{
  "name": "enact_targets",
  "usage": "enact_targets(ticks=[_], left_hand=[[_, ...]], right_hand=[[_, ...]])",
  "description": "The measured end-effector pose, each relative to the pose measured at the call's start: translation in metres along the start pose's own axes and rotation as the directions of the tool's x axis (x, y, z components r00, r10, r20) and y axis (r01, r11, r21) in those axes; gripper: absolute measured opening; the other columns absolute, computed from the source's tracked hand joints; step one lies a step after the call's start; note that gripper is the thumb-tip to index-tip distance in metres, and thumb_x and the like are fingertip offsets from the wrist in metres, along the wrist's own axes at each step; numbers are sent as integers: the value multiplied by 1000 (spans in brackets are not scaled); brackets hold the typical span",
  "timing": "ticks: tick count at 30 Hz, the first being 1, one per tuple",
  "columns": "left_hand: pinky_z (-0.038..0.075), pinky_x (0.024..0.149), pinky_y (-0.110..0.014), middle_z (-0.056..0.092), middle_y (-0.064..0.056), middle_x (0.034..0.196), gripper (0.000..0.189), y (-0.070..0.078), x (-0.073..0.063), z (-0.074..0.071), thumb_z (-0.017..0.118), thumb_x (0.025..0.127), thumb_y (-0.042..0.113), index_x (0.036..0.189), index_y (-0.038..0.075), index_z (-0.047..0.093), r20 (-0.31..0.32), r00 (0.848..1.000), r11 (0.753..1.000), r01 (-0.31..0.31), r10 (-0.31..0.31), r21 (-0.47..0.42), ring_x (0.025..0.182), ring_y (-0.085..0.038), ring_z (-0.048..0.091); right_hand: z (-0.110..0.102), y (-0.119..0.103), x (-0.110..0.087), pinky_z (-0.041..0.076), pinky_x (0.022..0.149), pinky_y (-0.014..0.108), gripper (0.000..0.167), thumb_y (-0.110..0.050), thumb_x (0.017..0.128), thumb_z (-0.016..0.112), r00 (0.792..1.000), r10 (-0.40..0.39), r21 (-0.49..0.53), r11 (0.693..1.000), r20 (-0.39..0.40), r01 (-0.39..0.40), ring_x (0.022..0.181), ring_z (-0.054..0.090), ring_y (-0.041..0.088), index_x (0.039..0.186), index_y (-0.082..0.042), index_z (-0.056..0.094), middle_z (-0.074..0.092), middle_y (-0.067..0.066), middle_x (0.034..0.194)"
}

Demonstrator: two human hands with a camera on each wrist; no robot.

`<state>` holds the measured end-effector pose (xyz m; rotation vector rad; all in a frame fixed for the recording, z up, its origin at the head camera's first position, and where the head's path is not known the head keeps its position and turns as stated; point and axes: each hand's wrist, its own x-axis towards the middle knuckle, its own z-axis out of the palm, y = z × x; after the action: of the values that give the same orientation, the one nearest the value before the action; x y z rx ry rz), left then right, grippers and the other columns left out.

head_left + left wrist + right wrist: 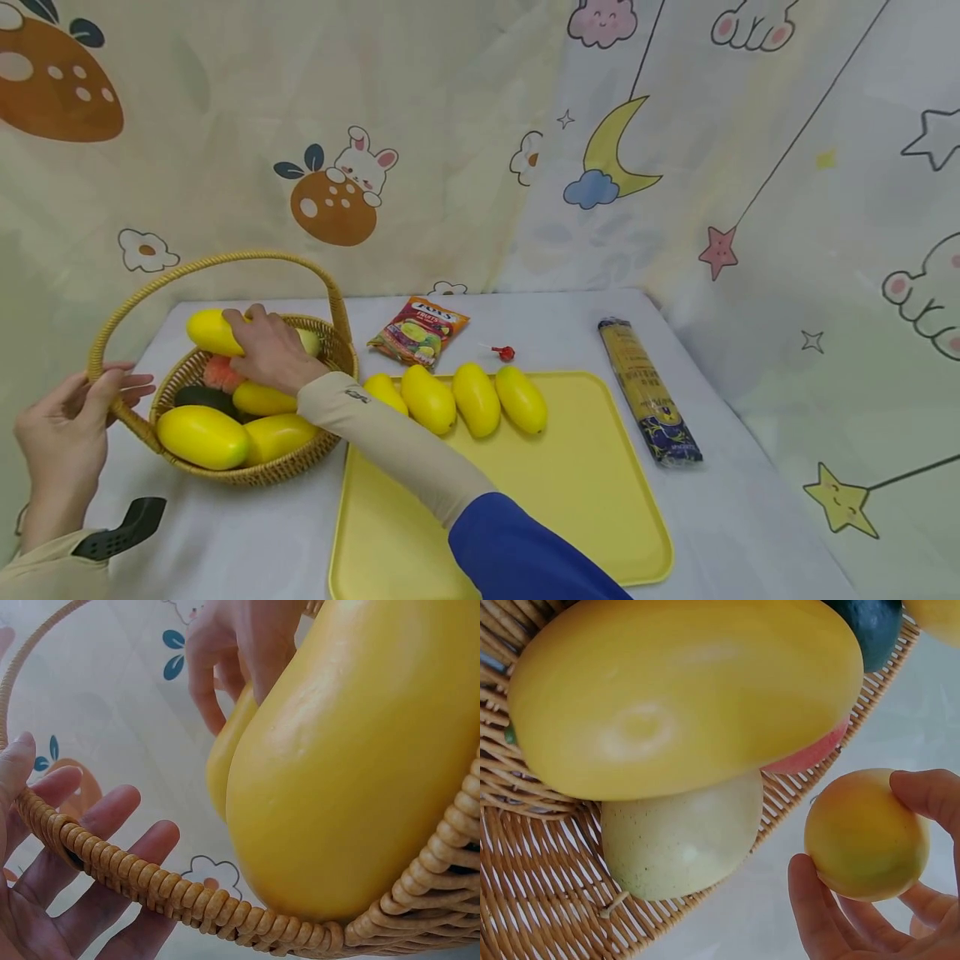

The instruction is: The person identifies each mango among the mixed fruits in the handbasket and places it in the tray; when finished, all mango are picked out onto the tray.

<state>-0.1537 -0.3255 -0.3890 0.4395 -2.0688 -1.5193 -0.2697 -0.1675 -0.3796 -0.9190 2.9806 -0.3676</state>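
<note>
My right hand reaches over a wicker basket and holds a yellow mango by its end, above the far left rim. In the right wrist view this mango sits between thumb and fingers. My left hand grips the basket's handle near its lower left end, thumb on one side and fingers on the other. Inside the basket lie more yellow mangoes, a dark green fruit, a pinkish-red fruit and a pale green fruit.
A yellow tray stands right of the basket, with several mangoes along its far edge. Behind it lie a candy bag and a small red lollipop. A long pasta packet lies at the right. My right sleeve crosses the tray.
</note>
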Motion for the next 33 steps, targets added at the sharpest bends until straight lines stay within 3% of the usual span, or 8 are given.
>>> enact_targets(ticks=[12,19,24,33], left_hand=[[44,70,-1,65,21,86,31,-4,2,0,56,96,24,122,10,65,-4,1000,999,28,-27,29,78,7,63],[43,73,0,63,22,89,33,-3,4,0,54,97,28,125,13,64,-2,998,996,68,-68,55,80,9,61],[44,72,0,63,22,89,33,-3,4,0,53,97,28,125,13,64,-5,998,997,65,-65,48,79,9,61],[44,81,-3,64,22,89,34,-3,4,1,53,97,29,125,13,64,-12,997,996,73,-73,51,80,9,61]], right_hand=[[-11,8,-13,49,74,16,62,-39,94,57,999,-27,-17,1000,-26,26,97,52,8,148,-30,28,43,-4,134],[-16,13,-21,49,76,17,63,-39,93,58,999,-26,-13,1000,-35,26,99,54,9,148,-29,29,43,-4,136],[-17,18,-29,49,78,16,62,-40,94,57,998,-43,-10,999,-42,43,98,55,8,148,-27,30,44,-3,136],[-19,26,-43,49,80,17,63,-42,92,58,998,-22,30,999,-58,24,103,54,6,147,-28,31,45,-5,135]])
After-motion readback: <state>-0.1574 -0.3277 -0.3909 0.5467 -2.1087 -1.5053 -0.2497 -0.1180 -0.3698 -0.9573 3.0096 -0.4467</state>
